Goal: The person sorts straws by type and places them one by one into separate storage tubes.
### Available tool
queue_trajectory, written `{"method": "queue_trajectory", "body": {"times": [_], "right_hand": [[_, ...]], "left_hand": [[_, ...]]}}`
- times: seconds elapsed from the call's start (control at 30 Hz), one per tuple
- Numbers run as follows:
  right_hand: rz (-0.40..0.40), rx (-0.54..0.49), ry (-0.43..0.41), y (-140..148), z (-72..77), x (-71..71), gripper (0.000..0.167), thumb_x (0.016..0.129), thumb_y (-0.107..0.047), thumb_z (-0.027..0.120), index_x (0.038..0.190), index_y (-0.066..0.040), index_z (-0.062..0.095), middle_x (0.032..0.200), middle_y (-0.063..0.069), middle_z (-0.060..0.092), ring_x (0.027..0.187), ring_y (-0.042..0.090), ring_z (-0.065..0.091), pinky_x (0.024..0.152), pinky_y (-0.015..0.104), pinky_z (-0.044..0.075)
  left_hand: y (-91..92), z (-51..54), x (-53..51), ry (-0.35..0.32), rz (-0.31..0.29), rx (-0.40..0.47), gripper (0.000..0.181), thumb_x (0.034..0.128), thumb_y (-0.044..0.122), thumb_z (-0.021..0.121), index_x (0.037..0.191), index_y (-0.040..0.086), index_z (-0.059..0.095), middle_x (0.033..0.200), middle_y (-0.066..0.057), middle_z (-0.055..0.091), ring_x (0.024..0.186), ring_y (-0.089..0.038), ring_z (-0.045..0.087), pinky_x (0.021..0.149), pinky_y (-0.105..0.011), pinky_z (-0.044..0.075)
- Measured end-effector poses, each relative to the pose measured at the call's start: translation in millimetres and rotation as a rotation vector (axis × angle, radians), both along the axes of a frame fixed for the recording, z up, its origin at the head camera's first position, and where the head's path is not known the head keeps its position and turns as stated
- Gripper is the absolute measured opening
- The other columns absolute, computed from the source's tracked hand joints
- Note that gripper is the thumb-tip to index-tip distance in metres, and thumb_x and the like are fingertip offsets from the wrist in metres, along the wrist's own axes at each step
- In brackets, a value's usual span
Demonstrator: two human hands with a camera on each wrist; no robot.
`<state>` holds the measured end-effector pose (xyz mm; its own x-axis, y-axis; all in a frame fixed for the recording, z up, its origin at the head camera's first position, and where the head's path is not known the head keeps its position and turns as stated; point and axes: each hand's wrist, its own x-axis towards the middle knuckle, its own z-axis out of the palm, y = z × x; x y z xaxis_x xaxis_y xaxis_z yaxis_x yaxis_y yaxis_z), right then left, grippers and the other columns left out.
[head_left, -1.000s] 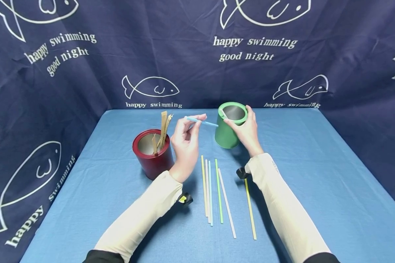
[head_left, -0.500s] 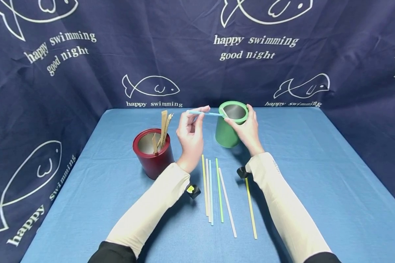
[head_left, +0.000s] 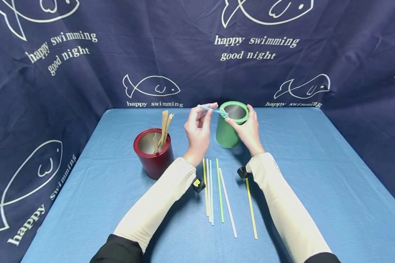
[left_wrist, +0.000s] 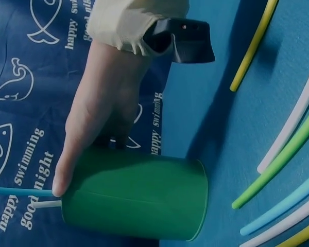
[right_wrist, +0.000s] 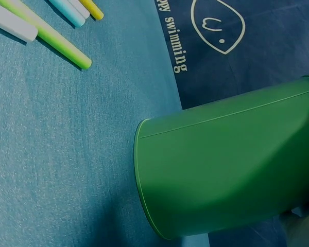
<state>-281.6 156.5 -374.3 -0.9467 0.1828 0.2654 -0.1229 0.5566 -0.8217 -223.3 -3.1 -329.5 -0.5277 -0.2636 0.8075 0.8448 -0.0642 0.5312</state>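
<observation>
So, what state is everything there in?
Blue straw: held slanting in the left grip, tip at the green can's mouth.
Green can: upright, open-topped, held by the right grip.
White straw: poking out of the green can.
Red can: upright, open-topped.
Tan sticks: leaning in the red can.
Six straws: lying on blue cloth.

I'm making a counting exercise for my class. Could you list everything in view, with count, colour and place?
Backdrop: 1, navy with white fish and lettering, at the back
Table: 1, blue, before the backdrop
Red can: 1, dark red, left
Sticks: several, tan, in the red can
Green can: 1, green, back centre
Pale straw: 1, whitish, protruding from the green can
Held straw: 1, light blue, at the green can's rim
Loose straws: 6, two yellow, two pale, one blue, one green, on the table
Wrist cameras: 2, black, at the wrists
Sleeves: 2, cream, on the forearms
Left hand: 1, bare, pinching the held straw
Right hand: 1, bare, gripping the green can
</observation>
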Motion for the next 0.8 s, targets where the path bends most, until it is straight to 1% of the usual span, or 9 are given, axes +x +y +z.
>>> {"method": "queue_trajectory", "body": {"times": [0.2,0.37,0.5,0.53,0.67,0.73,0.8], "right_hand": [[0.005,0.004,0.0,1,0.2,0.1,0.097,0.077,-0.041,0.078,0.152,-0.011,0.025,0.152,0.017,0.035,0.134,0.035,0.041,0.113,0.047,0.034],[0.002,-0.001,-0.005,1,-0.1,-0.1,0.097,0.077,-0.041,0.078,0.152,-0.012,0.024,0.152,0.016,0.034,0.135,0.035,0.041,0.113,0.047,0.034],[-0.003,-0.001,-0.002,1,-0.5,-0.5,0.097,0.076,-0.042,0.078,0.152,-0.011,0.025,0.151,0.017,0.035,0.134,0.035,0.042,0.113,0.046,0.035],[-0.004,-0.001,0.0,1,-0.4,-0.5,0.097,0.076,-0.041,0.078,0.152,-0.011,0.025,0.151,0.017,0.035,0.134,0.035,0.042,0.113,0.046,0.035],[-0.005,0.0,0.004,1,0.4,-0.8,0.097,0.076,-0.041,0.079,0.151,-0.011,0.026,0.15,0.017,0.036,0.133,0.035,0.043,0.112,0.046,0.035],[-0.004,0.0,0.005,1,0.4,-0.8,0.097,0.076,-0.041,0.079,0.151,-0.01,0.026,0.15,0.018,0.037,0.133,0.035,0.043,0.112,0.046,0.035],[-0.005,-0.003,0.004,1,0.1,-0.9,0.096,0.076,-0.041,0.079,0.151,-0.01,0.027,0.15,0.018,0.037,0.133,0.035,0.042,0.112,0.046,0.035]], "left_hand": [[3.4,-3.1,-6.4,-0.008,0.027,-0.071,0.015,0.0944,-0.001,0.056,0.104,-0.012,0.055,0.104,-0.03,0.067,0.101,-0.038,0.067,0.088,-0.035,0.058],[5.7,-5.4,-13.5,-0.043,0.072,-0.128,0.012,0.0931,-0.002,0.058,0.103,-0.009,0.058,0.104,-0.026,0.07,0.099,-0.034,0.069,0.086,-0.029,0.058],[7.0,-8.1,-20.7,-0.062,0.102,-0.159,0.012,0.0937,0.001,0.058,0.102,-0.008,0.058,0.103,-0.023,0.071,0.098,-0.031,0.07,0.085,-0.026,0.058],[7.4,-9.0,-22.6,-0.068,0.101,-0.164,0.012,0.094,0.001,0.058,0.102,-0.008,0.058,0.103,-0.023,0.071,0.098,-0.031,0.07,0.086,-0.026,0.057],[9.3,-11.7,-29.4,-0.11,0.088,-0.179,0.014,0.0957,0.006,0.057,0.103,-0.007,0.058,0.104,-0.022,0.071,0.1,-0.029,0.07,0.088,-0.025,0.057],[10.8,-13.3,-32.7,-0.146,0.088,-0.179,0.016,0.0958,0.007,0.057,0.103,-0.007,0.058,0.105,-0.022,0.071,0.101,-0.028,0.07,0.089,-0.025,0.056],[12.3,-15.3,-36.0,-0.19,0.101,-0.178,0.015,0.0952,0.008,0.059,0.102,-0.006,0.059,0.105,-0.02,0.072,0.101,-0.026,0.07,0.087,-0.023,0.056]]}}
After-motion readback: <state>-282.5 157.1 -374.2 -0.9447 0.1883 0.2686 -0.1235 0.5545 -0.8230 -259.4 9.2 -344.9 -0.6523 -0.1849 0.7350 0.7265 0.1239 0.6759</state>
